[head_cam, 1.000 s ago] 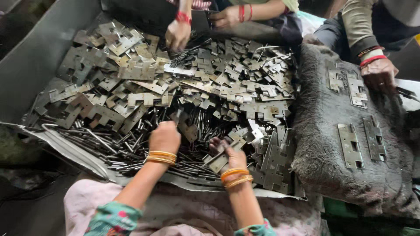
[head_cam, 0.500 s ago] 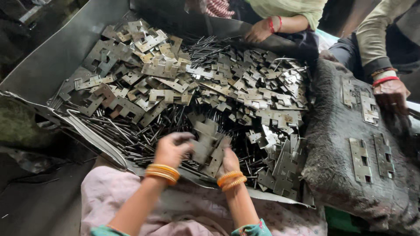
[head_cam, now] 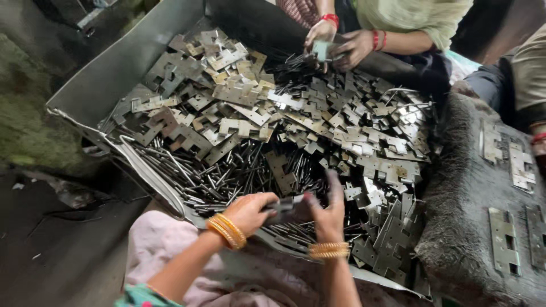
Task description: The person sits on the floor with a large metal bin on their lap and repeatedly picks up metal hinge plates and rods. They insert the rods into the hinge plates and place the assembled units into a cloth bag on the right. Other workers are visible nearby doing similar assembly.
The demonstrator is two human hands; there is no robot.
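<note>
My left hand is curled closed around one end of a flat grey hinge leaf, thumb on top. My right hand meets it from the other side: fingers half open and pointing up, thumb side against the same leaf. Can't tell if right has a real grip or just steadies it. The leaf sits between both hands, lifted just above the near edge of the pile, roughly level. Gold bangles on both my wrists.

Under and beyond the hands: big metal tray with bent sheet walls, full of loose hinge leaves, notched plates in grey and rusty tones, heaped toward the far side. Thin steel pins lie in a dark spread at the near-left of the tray, right in front of my left hand.

Right of the tray: dark fuzzy cloth with a few assembled hinges lying flat on it, well apart from my hands.

Far side: another person's hands, red bangles on the wrists, close together on a small metal piece over the far rim. A third person's sleeve at the right edge.
</note>
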